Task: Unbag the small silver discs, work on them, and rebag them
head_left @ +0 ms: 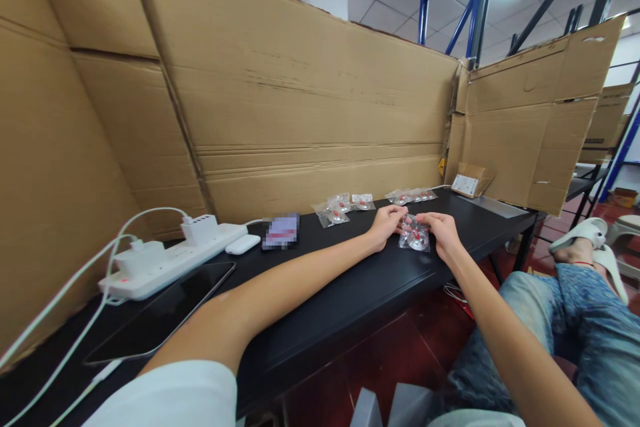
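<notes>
Near the table's front edge, a small see-through plastic bag [415, 240] with a red and silvery item inside lies between my hands. My left hand [386, 225] pinches the bag's upper left edge with closed fingers. From the other side, my right hand [440, 232] has its thumb and fingers pressed together at the bag's upper right edge. What exactly the item in the bag is cannot be made out. Just behind my hands sits a row of similar bags [411, 196], and a loose cluster of bags [336, 208] lies further left.
A white power strip [175, 265] with chargers and cables, a dark tablet [165, 313], a white earbud case [243, 244] and a phone [281, 231] occupy the left. Cardboard walls [320, 93] enclose the black table [320, 327]. A cardboard packet [471, 180] stands far right; another person's legs [560, 320] are beside it.
</notes>
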`<state>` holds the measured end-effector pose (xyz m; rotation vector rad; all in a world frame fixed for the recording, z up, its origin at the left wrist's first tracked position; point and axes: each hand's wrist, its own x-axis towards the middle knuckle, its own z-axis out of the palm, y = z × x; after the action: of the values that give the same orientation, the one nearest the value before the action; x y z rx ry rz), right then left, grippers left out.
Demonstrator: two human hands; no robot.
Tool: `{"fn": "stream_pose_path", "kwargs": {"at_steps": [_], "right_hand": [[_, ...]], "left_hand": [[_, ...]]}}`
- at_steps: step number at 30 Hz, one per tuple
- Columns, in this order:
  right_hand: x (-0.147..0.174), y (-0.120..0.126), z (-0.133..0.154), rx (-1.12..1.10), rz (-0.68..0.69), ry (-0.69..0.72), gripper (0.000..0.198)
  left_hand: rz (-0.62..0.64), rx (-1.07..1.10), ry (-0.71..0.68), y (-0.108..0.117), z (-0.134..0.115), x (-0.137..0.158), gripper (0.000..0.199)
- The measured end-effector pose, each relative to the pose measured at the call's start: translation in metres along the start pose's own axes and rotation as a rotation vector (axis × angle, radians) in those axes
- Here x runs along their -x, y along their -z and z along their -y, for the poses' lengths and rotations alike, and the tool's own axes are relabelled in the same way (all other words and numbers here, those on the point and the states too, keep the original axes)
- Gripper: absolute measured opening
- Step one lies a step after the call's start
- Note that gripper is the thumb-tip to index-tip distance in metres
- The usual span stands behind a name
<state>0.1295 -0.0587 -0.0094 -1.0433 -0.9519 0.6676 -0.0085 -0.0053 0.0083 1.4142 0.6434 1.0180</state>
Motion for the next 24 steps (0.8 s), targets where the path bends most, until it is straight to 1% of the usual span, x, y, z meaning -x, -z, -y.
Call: {"fn": "stream_pose_path", "kwargs": {"at_steps": [3, 7, 12, 13, 15, 17, 19, 22, 24], "right_hand": [[0.002, -0.001, 0.001, 0.018, 0.028, 0.012, 0.013], [0.002, 0.0, 0.003, 0.026, 0.03, 0.015, 0.015], [-0.005, 0.0, 0.0, -0.059, -0.086, -0.042, 0.022], [-0.006, 0.0, -0.001, -0.057, -0.099, -0.05, 0.024], [-0.008, -0.001, -0.005, -0.022, -0.081, -0.037, 0.025], [-0.008, -0.001, -0.008, 0.027, -0.037, -0.003, 0.023], [-0.007, -0.001, -0.011, 0.055, -0.008, 0.021, 0.021], [-0.008, 0.0, -0.014, 0.057, -0.033, 0.027, 0.022], [-0.008, 0.001, -0.016, 0.044, -0.063, 0.026, 0.022]], "left_hand": [[-0.006, 0.004, -0.024, 0.0, 0.001, 0.001, 0.018], [-0.019, -0.002, -0.026, -0.001, 0.001, 0.002, 0.011], [-0.022, -0.011, -0.056, 0.0, 0.001, 0.002, 0.014], [-0.021, -0.014, -0.071, 0.0, 0.002, 0.002, 0.016], [-0.022, -0.02, -0.104, 0.002, 0.004, 0.001, 0.02], [-0.048, -0.02, -0.134, 0.003, 0.006, -0.001, 0.023], [-0.11, -0.026, -0.16, 0.004, 0.008, -0.003, 0.024], [-0.189, -0.056, -0.194, 0.004, 0.012, -0.006, 0.024], [-0.186, -0.052, -0.2, 0.004, 0.013, -0.007, 0.026]]}}
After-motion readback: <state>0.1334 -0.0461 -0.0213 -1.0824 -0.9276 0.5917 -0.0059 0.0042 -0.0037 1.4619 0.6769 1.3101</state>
